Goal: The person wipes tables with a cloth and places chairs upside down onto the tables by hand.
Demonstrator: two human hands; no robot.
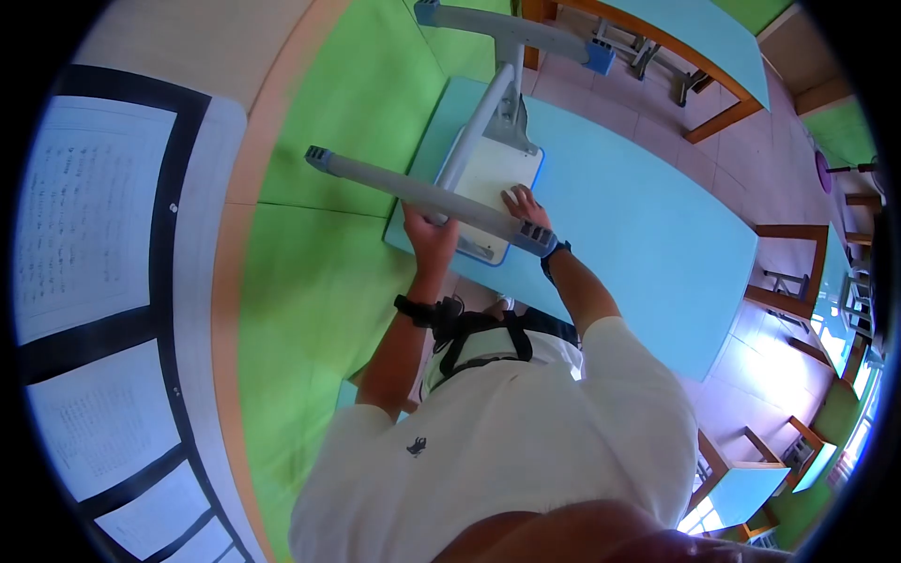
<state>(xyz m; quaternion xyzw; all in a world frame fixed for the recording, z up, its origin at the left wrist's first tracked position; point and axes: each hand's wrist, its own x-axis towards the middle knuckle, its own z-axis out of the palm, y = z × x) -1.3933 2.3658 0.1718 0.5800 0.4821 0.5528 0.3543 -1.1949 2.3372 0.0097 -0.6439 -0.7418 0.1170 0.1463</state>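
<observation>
An upturned stool rests on the light blue table, its pale, blue-edged seat board lying underneath and its grey metal frame sticking up. Two foot bars with blue-grey end caps, a near bar and a far bar, cross over the board. My left hand is closed on the stool's near left side, its fingers partly hidden behind the near bar. On the right part of the board lies my right hand, fingers stretched out and apart, just beyond the near bar's end.
A green wall runs along the left, beside a framed board with written sheets. Another blue-topped table stands at the top right. Several more wood-edged tables and stools stand along the right over the tiled floor.
</observation>
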